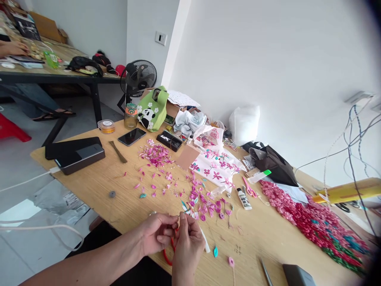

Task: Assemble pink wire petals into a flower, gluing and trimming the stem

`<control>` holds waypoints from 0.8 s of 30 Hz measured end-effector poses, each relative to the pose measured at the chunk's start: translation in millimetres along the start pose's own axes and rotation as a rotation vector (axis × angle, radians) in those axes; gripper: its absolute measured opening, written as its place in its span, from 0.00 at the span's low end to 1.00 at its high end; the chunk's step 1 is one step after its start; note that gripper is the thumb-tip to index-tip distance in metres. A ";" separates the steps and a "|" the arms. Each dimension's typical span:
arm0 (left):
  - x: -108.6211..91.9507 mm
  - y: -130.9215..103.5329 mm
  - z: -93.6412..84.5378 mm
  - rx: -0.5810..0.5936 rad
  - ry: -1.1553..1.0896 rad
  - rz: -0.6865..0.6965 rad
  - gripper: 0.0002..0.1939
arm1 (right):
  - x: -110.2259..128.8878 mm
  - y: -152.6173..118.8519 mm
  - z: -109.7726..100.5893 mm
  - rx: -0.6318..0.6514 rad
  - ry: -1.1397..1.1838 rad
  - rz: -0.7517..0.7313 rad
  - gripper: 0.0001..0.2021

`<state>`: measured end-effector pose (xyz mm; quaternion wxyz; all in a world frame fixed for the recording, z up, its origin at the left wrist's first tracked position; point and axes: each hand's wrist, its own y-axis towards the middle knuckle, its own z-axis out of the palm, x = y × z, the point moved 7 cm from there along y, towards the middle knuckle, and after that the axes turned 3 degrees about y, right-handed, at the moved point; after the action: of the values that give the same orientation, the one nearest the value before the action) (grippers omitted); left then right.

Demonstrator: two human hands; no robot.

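Observation:
My left hand (157,233) and my right hand (188,237) meet over the table's front edge, fingertips pinched close together. What they pinch is too small to make out. Just beyond the fingertips are pale and teal leaf-shaped pieces (190,208); whether these are held or lie on the table I cannot tell. Red scissors handles (167,257) show beneath and between my hands. A white stick (205,240) lies beside my right hand, with a teal leaf on a thin stem (216,251) further right. Loose pink petals (156,154) are strewn ahead of my hands.
Pink thread spool (231,261), tweezers (266,271), small bottle (244,198) and pink scissors (249,187) lie rightward. Pink and red strands (293,204) cover the right side. A phone (131,136), power bank (80,158) and jar (130,116) stand left. Another person's hand (14,48) rests at a far table.

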<state>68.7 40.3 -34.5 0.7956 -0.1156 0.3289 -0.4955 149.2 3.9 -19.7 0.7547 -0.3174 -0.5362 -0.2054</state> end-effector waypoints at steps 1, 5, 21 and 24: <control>-0.6 -0.1 1.0 0.005 0.004 0.020 0.08 | -0.5 0.8 -0.5 -0.003 0.024 0.021 0.20; -10.7 -3.3 3.3 -0.014 0.130 0.182 0.12 | -0.4 2.0 -3.3 -0.030 0.065 0.066 0.21; -40.7 -54.9 38.8 -0.351 1.732 1.440 0.08 | -2.7 2.3 0.9 -0.026 0.176 0.115 0.21; -42.5 -55.0 40.0 -0.358 1.719 1.443 0.08 | -4.0 2.7 0.1 -0.025 0.181 0.104 0.21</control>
<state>42.6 44.9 41.2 0.3780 0.3670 0.8217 0.2174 149.6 5.8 -24.1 0.8057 -0.3344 -0.4459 -0.2004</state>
